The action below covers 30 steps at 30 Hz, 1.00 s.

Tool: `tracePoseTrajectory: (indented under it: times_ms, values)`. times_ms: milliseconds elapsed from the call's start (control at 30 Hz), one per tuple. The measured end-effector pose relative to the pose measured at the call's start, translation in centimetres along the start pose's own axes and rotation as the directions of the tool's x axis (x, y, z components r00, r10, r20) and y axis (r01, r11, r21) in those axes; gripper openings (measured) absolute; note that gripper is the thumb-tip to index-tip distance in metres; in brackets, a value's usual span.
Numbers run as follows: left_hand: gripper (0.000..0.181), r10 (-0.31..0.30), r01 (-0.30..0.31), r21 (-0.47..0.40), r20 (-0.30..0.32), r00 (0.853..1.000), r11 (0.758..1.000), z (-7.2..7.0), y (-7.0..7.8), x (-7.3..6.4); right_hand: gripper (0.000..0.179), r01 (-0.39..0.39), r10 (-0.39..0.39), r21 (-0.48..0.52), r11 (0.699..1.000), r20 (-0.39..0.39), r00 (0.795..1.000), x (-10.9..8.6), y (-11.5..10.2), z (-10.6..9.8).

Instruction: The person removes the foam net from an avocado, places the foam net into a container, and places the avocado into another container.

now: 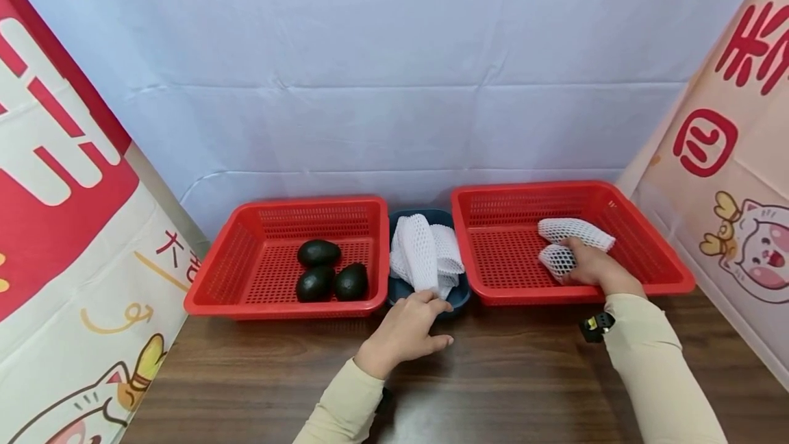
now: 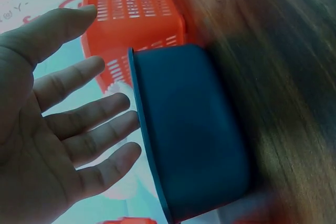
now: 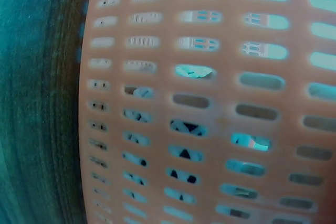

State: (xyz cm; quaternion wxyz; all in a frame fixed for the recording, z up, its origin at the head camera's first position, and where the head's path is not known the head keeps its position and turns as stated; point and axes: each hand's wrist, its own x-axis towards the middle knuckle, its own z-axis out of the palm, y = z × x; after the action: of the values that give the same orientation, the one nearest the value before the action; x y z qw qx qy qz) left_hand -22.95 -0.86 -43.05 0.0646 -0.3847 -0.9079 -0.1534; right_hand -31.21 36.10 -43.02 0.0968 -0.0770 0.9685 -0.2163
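Two avocados in white foam net sleeves lie in the right red basket (image 1: 502, 295). My right hand (image 1: 594, 267) reaches over the front rim and grips the nearer netted avocado (image 1: 553, 259), dark through the mesh. The other netted avocado (image 1: 570, 230) lies just behind it. My left hand (image 1: 403, 331) is at the front of the dark blue bin (image 1: 461, 300), its fingers extended and apart in the left wrist view. White foam net sleeves (image 1: 419, 245) fill that bin; whether the left fingertips touch them cannot be told. The right wrist view shows only basket wall (image 3: 220, 87) and table.
Left of the bin stands another red basket (image 1: 246, 307) with three bare avocados (image 1: 317, 252) in its right half. The brown wooden table (image 1: 493, 375) runs along the front. A pale cloth (image 1: 382, 88) hangs behind, with printed sheets at both sides.
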Motion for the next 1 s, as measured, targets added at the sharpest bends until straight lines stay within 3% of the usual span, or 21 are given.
tracePoseTrajectory:
  times_ms: [400,700,800,1000]
  values:
    - [0.039,-0.005,0.005,0.015,0.008,1.000,1.000,0.1,0.0,-0.1,0.065,-0.057,0.056,0.002,0.998,0.031,0.998,-0.2,0.1,0.2]
    - [0.040,0.032,-0.024,0.075,-0.111,0.993,0.997,-2.4,0.0,0.1,0.080,-0.102,0.102,0.007,0.995,-0.146,0.984,-1.5,-1.3,-1.0]
    - [0.040,0.026,-0.017,0.075,-0.117,0.993,0.997,-2.7,-0.1,0.1,0.079,-0.081,0.083,0.014,0.997,-0.189,0.978,-1.7,-2.3,-1.5]
    - [0.040,0.014,-0.007,0.071,-0.100,0.995,0.997,-2.6,0.1,0.1,0.078,-0.059,0.064,0.032,0.998,-0.183,0.981,-1.8,-3.2,-2.0]
